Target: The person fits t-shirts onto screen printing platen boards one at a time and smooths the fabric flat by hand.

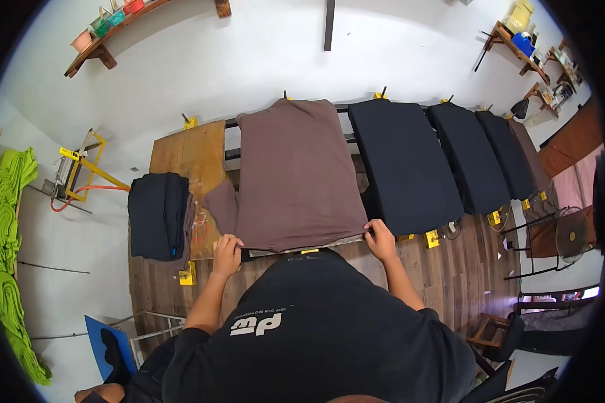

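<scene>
A brown T-shirt [301,171] is stretched flat over a board in front of me, its near hem along the board's front edge. At the hem's left corner, my left hand [227,254] has its fingers closed on the cloth. My right hand [381,240] pinches the same hem at the right corner. One brown sleeve [223,207] hangs out on the left side. Just left of it, a folded stack of dark shirts [156,215] lies on a bare wooden board [187,158].
Dark shirts [407,164] cover several boards in a row to the right. Yellow clamps [431,238] hold the boards to a black frame. Bright green cloth [7,228] hangs at far left. A fan [571,236] stands at right, and shelves [517,47] line the wall.
</scene>
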`<state>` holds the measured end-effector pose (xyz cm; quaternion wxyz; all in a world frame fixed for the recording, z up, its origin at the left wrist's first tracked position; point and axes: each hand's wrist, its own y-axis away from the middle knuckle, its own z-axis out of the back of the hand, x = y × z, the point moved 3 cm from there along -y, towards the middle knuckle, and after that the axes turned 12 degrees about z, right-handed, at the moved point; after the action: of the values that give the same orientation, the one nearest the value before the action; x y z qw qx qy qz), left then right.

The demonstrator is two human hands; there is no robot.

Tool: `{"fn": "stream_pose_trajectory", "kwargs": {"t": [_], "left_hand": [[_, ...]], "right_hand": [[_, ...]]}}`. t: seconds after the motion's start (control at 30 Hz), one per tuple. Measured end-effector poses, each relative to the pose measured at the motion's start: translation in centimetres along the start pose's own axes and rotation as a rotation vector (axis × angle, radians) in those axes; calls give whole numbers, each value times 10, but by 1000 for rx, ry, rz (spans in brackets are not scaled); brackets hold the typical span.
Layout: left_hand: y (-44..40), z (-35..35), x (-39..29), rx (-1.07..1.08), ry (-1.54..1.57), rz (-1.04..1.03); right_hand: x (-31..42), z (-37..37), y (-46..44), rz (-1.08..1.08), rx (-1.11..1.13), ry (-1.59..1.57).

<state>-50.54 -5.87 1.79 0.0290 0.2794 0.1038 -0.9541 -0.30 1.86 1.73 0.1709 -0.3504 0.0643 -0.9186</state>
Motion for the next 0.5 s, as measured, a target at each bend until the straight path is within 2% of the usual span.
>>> {"fn": "stream_pose_trajectory", "kwargs": {"t": [0.07,0.13,0.23,0.33,0.5], "left_hand": [[7,-1,-12,5,-47,15],[11,4,-29,-120,-56,40],[16,0,-47,-3,-33,-69],[11,-18,-65,112,35,-176],[2,-35,-73,166,-17,-255]], "right_hand": [[-1,-3,5,-8,-18,-19],[22,3,-2,167,-124,258],[51,4,-8,205,-21,193],[63,-20,-7,387,110,57],[68,-52,0,350,57,102]]}}
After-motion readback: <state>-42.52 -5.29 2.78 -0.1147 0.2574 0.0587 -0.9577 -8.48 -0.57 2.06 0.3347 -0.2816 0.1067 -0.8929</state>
